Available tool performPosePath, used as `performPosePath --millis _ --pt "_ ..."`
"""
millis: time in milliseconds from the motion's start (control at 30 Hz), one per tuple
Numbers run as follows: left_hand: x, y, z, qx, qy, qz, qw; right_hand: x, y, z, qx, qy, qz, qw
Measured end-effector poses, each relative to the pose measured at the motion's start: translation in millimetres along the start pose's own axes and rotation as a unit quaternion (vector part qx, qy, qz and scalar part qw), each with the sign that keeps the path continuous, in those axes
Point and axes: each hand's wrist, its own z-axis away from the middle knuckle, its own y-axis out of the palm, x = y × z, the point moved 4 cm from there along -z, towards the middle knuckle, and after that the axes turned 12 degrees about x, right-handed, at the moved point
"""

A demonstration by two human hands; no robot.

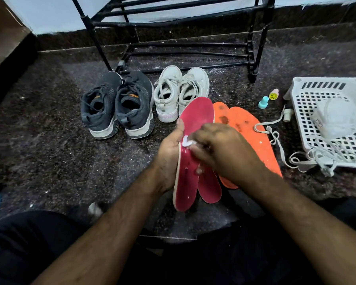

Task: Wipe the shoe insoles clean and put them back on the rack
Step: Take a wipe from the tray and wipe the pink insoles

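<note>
My left hand point(170, 149) grips a red insole point(195, 118) by its left edge and holds it tilted above the floor. A small white wipe point(187, 141) is pinched in my right hand point(220, 151) and pressed against the middle of that insole. A second red insole point(209, 188) lies under it, partly hidden. Two orange insoles point(245, 124) lie on the floor to the right, partly under my right hand. The black shoe rack point(173, 23) stands against the wall ahead.
A pair of dark grey sneakers point(117, 103) and a pair of white sneakers point(180, 89) stand on the speckled floor before the rack. A white plastic basket point(327, 85) with white laces point(275, 138) is at the right, with small bottles point(268, 99) beside it.
</note>
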Motion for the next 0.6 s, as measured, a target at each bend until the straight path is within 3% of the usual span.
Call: performPosePath --millis 133,233,300,467,600 --pt "2 5 -1 0.022 0.010 0.018 1.000 -21 -14 -1 -0.078 0.070 -0.084 0.991" --pt "0 7 0 0.044 0.008 0.106 0.993 14 0 6 -0.024 0.011 -0.133 0.991" --pt "-1 4 0 0.041 -0.003 0.111 0.993 19 7 9 0.002 0.007 -0.163 0.987" --pt "2 12 -2 0.021 0.034 0.114 0.993 -7 -3 4 -0.103 0.060 -0.151 0.981" --pt "-3 3 -1 0.011 0.008 0.126 0.992 18 10 7 -0.020 0.005 -0.188 0.982"
